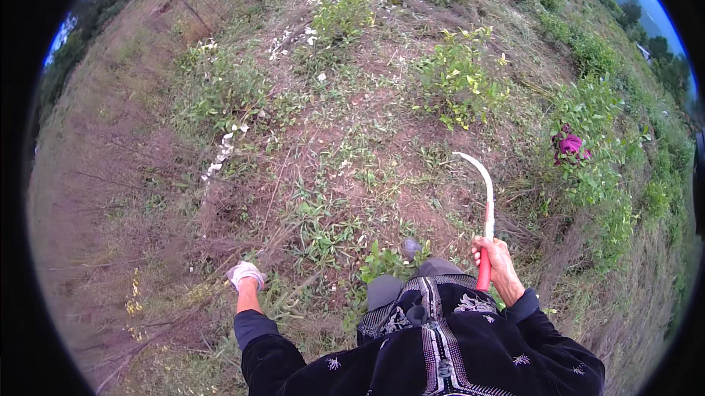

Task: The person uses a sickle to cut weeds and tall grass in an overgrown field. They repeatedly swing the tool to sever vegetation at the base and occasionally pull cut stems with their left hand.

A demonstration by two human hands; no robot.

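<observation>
My right hand [498,264] grips the red handle of a sickle [487,197]. Its pale, curved blade points away from me, and the tip bends left above the weedy ground. On the left, my left hand [245,275] wears a whitish glove and is closed at a bunch of thin weed stalks [206,291]. These stalks stretch off toward the lower left; the fingers themselves are hard to make out. A low leafy plant [380,261] grows right by my knees.
Leafy shrubs stand ahead, one yellow-green [462,79] and another farther off [341,13]. A magenta cloth or bag [570,145] hangs in a shrub at right. Dry purplish brush [110,175] covers the left side. Pale dried leaves [220,156] lie along a stem.
</observation>
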